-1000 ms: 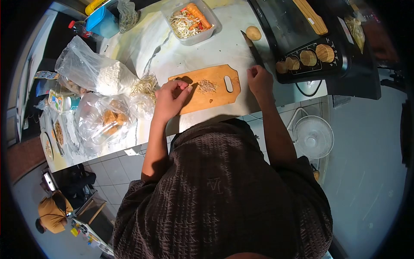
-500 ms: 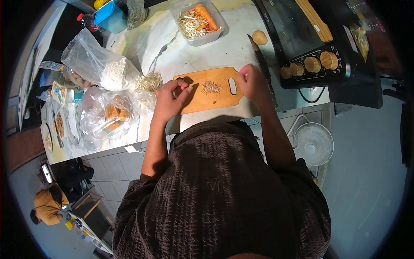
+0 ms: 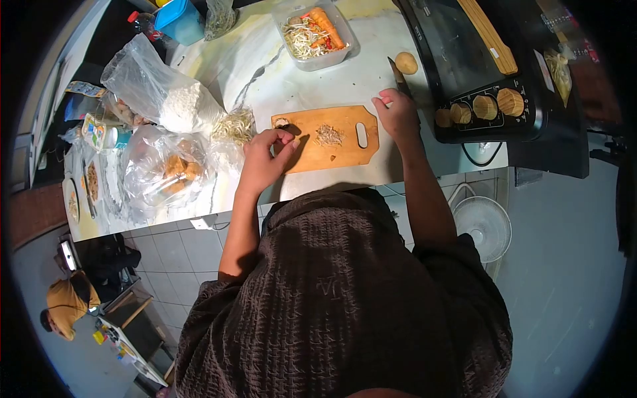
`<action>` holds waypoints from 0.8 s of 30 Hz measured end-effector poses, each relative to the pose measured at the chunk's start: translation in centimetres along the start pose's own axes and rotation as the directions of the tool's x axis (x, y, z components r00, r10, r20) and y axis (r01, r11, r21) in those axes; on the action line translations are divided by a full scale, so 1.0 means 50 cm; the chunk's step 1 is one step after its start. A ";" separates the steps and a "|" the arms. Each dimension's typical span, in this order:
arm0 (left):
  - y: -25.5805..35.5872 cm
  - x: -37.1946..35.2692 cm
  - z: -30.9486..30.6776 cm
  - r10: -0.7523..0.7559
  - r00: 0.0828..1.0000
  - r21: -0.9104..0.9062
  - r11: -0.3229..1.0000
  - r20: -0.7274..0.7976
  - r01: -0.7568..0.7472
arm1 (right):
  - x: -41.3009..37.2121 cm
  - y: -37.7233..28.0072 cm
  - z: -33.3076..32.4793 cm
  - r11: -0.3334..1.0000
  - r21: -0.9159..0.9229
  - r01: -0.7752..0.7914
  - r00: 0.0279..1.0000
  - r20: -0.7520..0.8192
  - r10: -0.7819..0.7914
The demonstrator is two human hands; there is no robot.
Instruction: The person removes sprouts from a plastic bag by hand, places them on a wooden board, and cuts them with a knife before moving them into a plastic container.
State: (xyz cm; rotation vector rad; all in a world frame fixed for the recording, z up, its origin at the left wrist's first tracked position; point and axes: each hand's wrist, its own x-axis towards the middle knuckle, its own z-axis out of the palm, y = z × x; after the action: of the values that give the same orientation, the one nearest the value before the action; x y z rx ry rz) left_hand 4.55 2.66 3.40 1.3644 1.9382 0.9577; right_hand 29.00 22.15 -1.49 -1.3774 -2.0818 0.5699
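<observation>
A wooden cutting board (image 3: 308,156) with a handle slot lies on the counter in front of me. A small heap of chopped, pale brown bits (image 3: 329,135) sits at its middle, with a small brown piece (image 3: 332,158) below. At the board's left edge my left hand (image 3: 265,159) is closed in a pinch on a small pale piece (image 3: 296,141), too small to name. Behind those fingers lies another small pale, dark-edged piece (image 3: 283,123). My right hand (image 3: 399,118) is beside the knife (image 3: 400,78), thumb and forefinger apart; it covers part of the knife.
A potato-like round thing (image 3: 406,63) lies by the knife tip. A plastic tub (image 3: 325,64) holds sprouts and carrots. Plastic bags (image 3: 166,169) and bean sprouts (image 3: 233,126) crowd the left. A black oven (image 3: 488,79) stands right. Another person (image 3: 68,305) is far left.
My right hand has moved from beside the board's handle slot toward the knife, and its fingers have spread. The left hand keeps its pinch at the board's edge. The view has shifted slightly.
</observation>
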 end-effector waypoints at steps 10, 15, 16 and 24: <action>-0.006 -0.011 0.010 0.021 1.000 0.016 1.000 -0.021 -0.021 | 0.023 0.021 0.049 0.992 -0.107 0.066 0.996 0.065 -0.059; -0.004 -0.014 0.007 0.013 0.998 -0.038 0.999 -0.059 -0.015 | -0.011 -0.059 -0.005 0.956 0.295 0.003 0.942 0.321 -0.102; -0.004 -0.014 0.007 -0.007 0.998 -0.056 0.998 -0.069 0.003 | -0.024 -0.073 -0.007 0.955 0.297 0.003 0.939 0.326 -0.104; 0.000 -0.015 0.013 0.031 0.999 0.023 0.999 -0.041 -0.030 | -0.072 -0.061 -0.052 0.984 0.170 0.051 0.970 0.228 -0.089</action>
State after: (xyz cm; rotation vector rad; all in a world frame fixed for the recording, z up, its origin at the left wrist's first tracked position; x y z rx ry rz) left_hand 5.30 2.12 3.08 1.4011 1.9697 0.9885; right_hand 29.75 17.75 1.57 -1.1861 -2.2023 0.8892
